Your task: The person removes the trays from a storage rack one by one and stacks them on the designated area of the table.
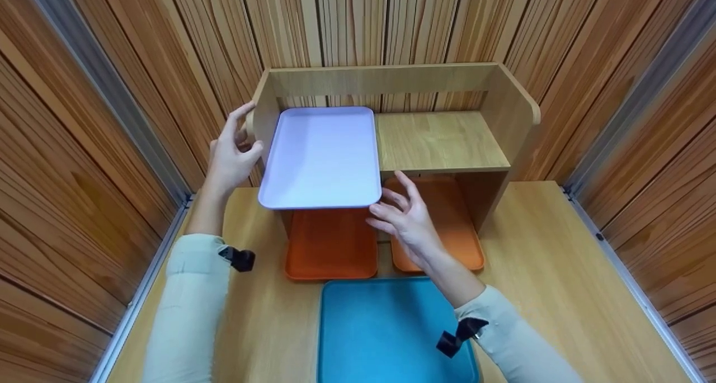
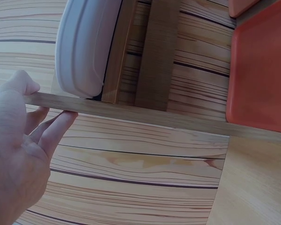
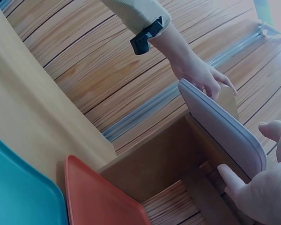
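Observation:
A lavender tray [image 1: 324, 154] lies on the left part of the upper board of a wooden desktop shelf [image 1: 442, 140], its near end jutting out past the front edge. My left hand [image 1: 230, 156] grips the shelf's left side panel; in the left wrist view, the thumb and fingers of that hand [image 2: 23, 145] lie on opposite faces of the panel [image 2: 145, 115]. Beside the tray's near right corner is my right hand [image 1: 408, 221], fingers spread. In the right wrist view, its thumb and a finger [image 3: 232, 180] stand apart on either side of the tray's edge.
Under the upper board, a red-orange tray [image 1: 333, 249] lies at left and an orange tray [image 1: 442, 226] at right, both sticking out in front. A larger teal tray [image 1: 391, 327] lies on the table [image 1: 268, 316] nearer me. Wood-patterned walls [image 1: 352, 25] enclose the table.

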Demonstrator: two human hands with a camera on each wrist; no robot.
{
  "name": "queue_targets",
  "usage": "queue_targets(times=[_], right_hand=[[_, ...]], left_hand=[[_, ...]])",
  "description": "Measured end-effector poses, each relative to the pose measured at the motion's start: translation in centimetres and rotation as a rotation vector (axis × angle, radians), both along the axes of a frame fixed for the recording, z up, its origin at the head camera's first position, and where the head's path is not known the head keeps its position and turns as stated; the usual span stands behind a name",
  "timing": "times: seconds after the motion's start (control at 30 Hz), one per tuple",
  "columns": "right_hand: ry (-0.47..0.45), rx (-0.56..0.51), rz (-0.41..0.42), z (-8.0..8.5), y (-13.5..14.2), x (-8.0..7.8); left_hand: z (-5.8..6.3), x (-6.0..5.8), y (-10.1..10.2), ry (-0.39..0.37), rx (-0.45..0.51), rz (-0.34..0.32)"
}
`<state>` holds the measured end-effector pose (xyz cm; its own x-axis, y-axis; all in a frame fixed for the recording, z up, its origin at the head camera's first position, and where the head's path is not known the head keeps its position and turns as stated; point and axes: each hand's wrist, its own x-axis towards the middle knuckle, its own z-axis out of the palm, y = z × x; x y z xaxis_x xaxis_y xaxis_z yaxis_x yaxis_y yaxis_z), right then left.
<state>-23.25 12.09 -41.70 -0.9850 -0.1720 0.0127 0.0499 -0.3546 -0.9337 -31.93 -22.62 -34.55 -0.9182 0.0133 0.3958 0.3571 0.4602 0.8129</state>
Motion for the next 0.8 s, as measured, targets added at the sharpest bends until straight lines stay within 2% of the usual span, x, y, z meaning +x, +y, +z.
queue_targets(times=[0.2, 0.5, 0.8], right_hand=[[0.011, -0.042, -0.001, 0.4, -1.2, -0.6], [-0.003, -0.054, -0.016, 0.2, -3.0, -1.2], [0.004, -0.106, -0.010, -0.1, -4.1, -1.7]], left_hand=[[0.0, -0.2, 0.1, 0.041, -0.030, 0.004], [0.0, -0.1, 0.0, 0.024, 0.003, 0.015], [-0.1, -0.2, 0.0, 0.029, 0.022, -0.003]])
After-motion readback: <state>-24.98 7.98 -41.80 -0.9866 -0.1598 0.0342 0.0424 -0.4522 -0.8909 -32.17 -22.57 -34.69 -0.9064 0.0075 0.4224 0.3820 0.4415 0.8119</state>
